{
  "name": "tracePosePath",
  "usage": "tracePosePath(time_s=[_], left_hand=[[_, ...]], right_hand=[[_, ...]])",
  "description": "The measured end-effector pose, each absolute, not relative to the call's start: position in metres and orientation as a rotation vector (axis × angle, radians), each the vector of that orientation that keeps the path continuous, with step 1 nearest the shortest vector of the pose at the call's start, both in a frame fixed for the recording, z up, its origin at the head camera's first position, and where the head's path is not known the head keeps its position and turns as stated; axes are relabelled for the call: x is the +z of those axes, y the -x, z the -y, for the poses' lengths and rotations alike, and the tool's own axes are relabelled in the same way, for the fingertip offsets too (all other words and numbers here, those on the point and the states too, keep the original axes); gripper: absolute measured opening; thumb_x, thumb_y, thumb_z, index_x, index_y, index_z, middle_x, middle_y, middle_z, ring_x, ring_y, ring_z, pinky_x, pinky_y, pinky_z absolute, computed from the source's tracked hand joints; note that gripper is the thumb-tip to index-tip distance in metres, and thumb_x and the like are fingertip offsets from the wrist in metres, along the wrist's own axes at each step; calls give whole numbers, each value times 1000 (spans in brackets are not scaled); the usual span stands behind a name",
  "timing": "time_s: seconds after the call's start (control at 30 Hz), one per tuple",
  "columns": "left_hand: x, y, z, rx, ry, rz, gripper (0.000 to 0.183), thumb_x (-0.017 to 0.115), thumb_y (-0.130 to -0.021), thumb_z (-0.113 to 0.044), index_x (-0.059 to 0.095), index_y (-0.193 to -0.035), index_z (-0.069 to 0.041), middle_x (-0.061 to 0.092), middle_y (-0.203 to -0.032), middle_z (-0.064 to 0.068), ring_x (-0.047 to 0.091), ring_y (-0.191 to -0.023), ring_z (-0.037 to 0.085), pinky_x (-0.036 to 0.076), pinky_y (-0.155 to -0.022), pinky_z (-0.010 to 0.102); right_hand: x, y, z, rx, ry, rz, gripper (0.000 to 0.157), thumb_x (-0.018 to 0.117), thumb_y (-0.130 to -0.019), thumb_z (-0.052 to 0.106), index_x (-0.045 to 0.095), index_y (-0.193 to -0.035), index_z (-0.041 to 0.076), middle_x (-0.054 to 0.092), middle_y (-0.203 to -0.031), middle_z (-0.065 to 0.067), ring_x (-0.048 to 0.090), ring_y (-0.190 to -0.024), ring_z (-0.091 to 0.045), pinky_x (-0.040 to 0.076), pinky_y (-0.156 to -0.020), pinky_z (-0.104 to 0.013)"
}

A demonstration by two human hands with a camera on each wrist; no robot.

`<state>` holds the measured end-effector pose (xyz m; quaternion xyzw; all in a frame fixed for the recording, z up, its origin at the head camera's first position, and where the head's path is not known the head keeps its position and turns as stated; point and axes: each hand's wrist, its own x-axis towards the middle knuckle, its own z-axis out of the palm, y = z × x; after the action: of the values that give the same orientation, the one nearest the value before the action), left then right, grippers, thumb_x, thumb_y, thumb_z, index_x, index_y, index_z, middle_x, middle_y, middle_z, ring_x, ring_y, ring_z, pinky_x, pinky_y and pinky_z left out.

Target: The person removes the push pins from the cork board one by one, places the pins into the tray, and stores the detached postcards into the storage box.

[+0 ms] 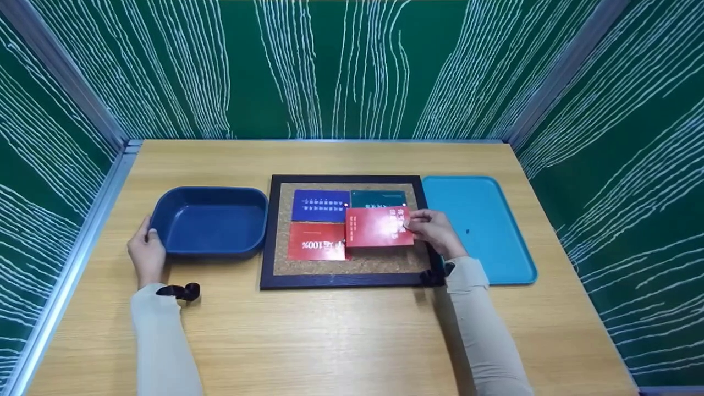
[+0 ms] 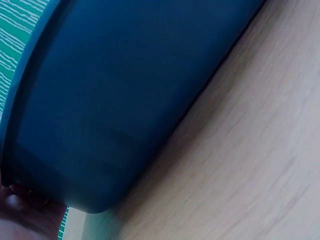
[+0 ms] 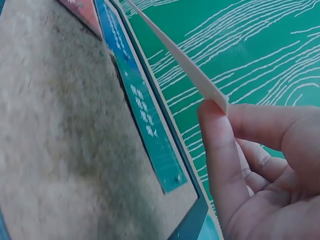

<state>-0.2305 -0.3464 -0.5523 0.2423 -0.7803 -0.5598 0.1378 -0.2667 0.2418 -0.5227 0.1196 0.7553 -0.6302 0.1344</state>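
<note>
My right hand (image 1: 437, 231) pinches the right edge of a red card (image 1: 377, 226) between thumb and fingers. In the right wrist view the card (image 3: 187, 62) shows edge-on, raised off the cork board (image 3: 65, 130). Under it in the head view, the dark-framed cork board (image 1: 313, 268) bears a blue card (image 1: 319, 204), a green card (image 1: 379, 197) partly covered, and another red card (image 1: 313, 242). My left hand (image 1: 147, 250) grips the left side of a deep blue plastic tub (image 1: 209, 254), thumb by the rim. Only part of that hand (image 2: 30, 215) shows in the left wrist view.
A flat light-blue tray (image 1: 489, 236) lies against the board's right side. The tub stands just left of the board. All rest on a wooden table (image 1: 308, 341), with green white-lined panels (image 1: 363, 71) around its back and sides.
</note>
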Motion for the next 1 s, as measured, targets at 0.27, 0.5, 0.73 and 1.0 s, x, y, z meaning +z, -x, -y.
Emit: tracePosePath(time_s=[0.27, 0.5, 0.73, 1.0], left_hand=[[-551, 229, 346, -1630, -712, 2259, 46, 30, -103, -11, 33, -149, -9, 28, -156, 5, 22, -146, 18, 18, -122, 27], [-550, 231, 345, -1651, -719, 2257, 46, 29, -104, -12, 30, -150, -9, 25, -157, 5, 20, -147, 17, 16, -122, 26], [-552, 230, 345, -1622, -698, 2238, 46, 30, -103, -11, 33, -149, -8, 29, -155, 7, 23, -146, 19, 19, -121, 26], [-554, 232, 347, -1652, -726, 2210, 45, 31, -104, -11, 34, -149, -10, 29, -155, 6, 23, -145, 17, 18, -121, 25]], right_hand=[[-512, 270, -224, -1821, -291, -2218, 36, 63, -89, 4, 55, -122, -8, 62, -96, -6, 63, -74, -9, 57, -64, -20], [-505, 273, -207, -1831, -241, -2223, 34, 62, -88, 2, 58, -120, -9, 62, -96, -8, 62, -77, -12, 57, -64, -21], [-498, 276, -186, -1802, -213, -2233, 32, 64, -89, 6, 60, -119, -5, 63, -101, -11, 62, -80, -14, 57, -64, -23], [-491, 280, -157, -1772, -248, -2264, 29, 65, -90, 9, 63, -117, 1, 63, -110, -15, 64, -93, -19, 59, -75, -28]])
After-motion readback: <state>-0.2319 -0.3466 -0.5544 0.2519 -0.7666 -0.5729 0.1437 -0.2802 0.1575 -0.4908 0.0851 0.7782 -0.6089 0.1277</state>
